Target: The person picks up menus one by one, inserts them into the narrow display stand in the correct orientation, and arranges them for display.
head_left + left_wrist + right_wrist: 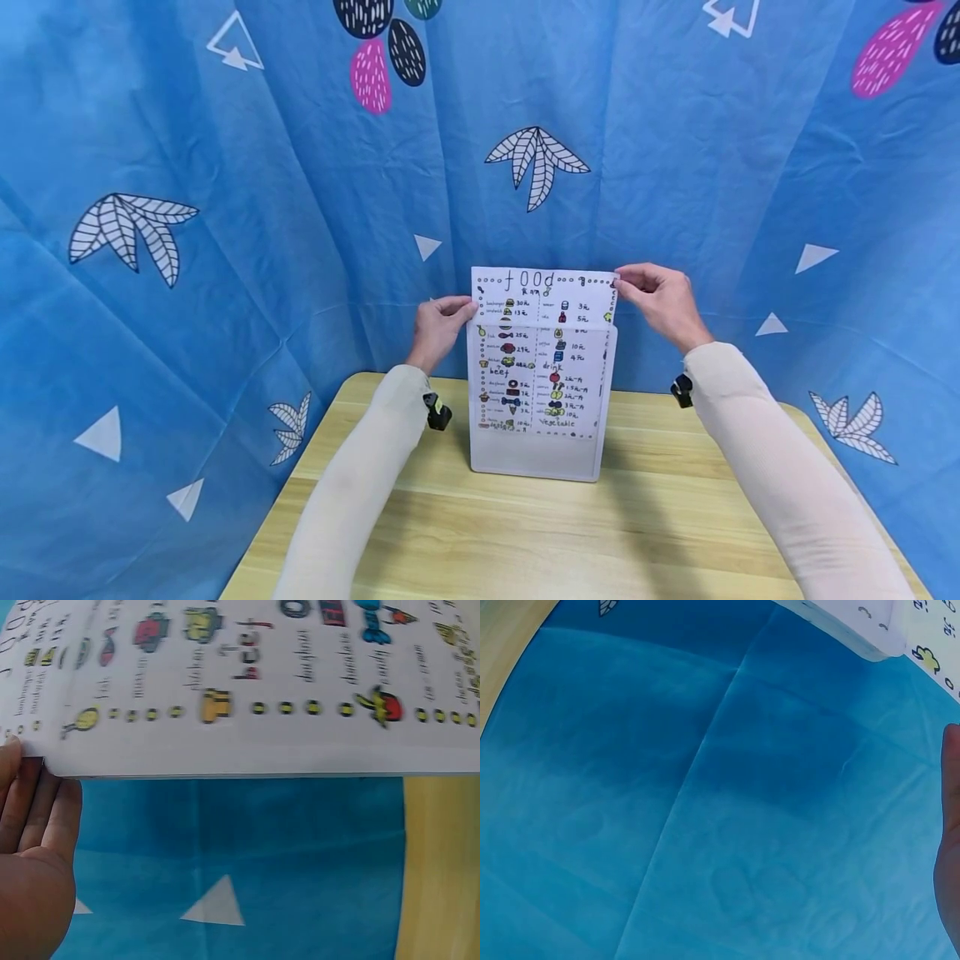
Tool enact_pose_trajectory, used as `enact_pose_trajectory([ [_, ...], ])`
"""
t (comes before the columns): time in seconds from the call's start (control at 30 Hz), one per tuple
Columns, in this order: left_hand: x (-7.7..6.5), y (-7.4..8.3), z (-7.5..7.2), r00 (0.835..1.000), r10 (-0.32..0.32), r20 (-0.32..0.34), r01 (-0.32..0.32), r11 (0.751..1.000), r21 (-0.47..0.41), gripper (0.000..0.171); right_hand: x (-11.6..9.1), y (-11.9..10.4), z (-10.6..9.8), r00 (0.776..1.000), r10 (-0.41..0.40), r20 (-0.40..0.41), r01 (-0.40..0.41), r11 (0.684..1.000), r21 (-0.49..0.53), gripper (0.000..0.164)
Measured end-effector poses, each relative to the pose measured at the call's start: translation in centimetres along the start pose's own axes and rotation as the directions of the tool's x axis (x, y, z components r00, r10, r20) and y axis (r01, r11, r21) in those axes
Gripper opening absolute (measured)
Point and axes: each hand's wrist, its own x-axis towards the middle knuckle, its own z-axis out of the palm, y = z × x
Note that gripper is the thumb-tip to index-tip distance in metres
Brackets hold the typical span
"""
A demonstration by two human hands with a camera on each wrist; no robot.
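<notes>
A white paper menu (573, 287), hand-lettered "food" with small coloured drawings and prices, sits partly inside a clear, pale-edged sign holder (536, 458). The holder stands upright on the table, and the sheet's top strip sticks out above its rim. At the sheet's upper left edge, my left hand (441, 329) pinches the paper between thumb and fingers. My right hand (663, 300) pinches its top right corner. The left wrist view shows the left hand (37, 855) by the holder's corner. Only a sliver of the right hand (950, 840) appears in the right wrist view, near the paper (934, 656).
The light wood table (525, 542) has rounded back corners. A blue cloth (300, 167) with leaf and triangle prints hangs behind and along both sides. A dark device is strapped at each wrist, over pale sleeves (360, 483).
</notes>
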Motion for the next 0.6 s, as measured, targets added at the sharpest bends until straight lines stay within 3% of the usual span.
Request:
enact_pose_trajectory([
  [0.37, 1.0, 3.3, -0.8, 0.991, 0.129, -0.017, -0.130, 0.990, -0.053, 0.030, 0.2, -0.4, -0.1, 1.000, -0.011, -0.002, 0.011, 1.000, 0.003, 0.028],
  [0.6, 0.7, 3.6, -0.8, 0.992, 0.120, 0.030, -0.119, 0.993, -0.009, 0.029, -0.1, -0.3, -0.2, 1.000, 0.006, 0.016, -0.006, 1.000, 0.007, 0.027],
])
